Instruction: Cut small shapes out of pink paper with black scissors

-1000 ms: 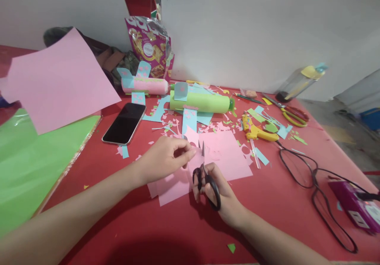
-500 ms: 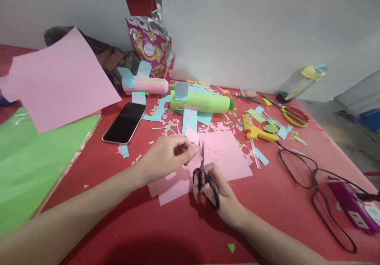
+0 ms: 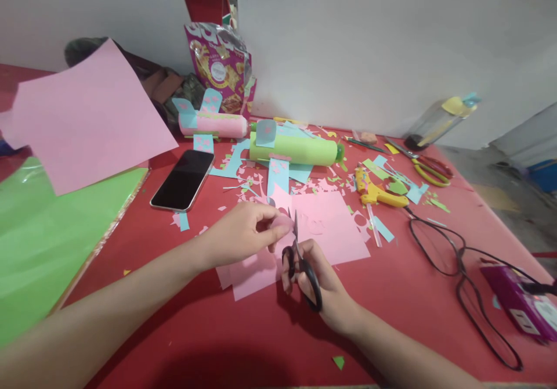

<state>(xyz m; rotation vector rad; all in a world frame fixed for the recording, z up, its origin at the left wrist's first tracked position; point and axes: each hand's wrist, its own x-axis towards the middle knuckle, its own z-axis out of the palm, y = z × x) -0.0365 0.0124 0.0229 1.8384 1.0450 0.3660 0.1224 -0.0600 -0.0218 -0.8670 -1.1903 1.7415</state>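
Between thumb and fingers, my left hand pinches a small piece of pink paper. My right hand grips black-handled scissors, fingers through the loops. The blades point away from me, slightly parted, right at the edge of the small piece. Beneath both hands lie pink paper sheets with cut-outs, partly hidden by the hands. Just beyond rests a green paper-covered bottle with blue paper fins, and to its left a pink one with blue fins.
A phone lies left of my hands, near a large pink sheet over a green packet. On the right are a yellow glue gun with a black cord, a purple power strip, red-and-yellow scissors and paper scraps.
The small pink piece has turned in my left hand, which shifted slightly. The scissor blades have parted a little more.
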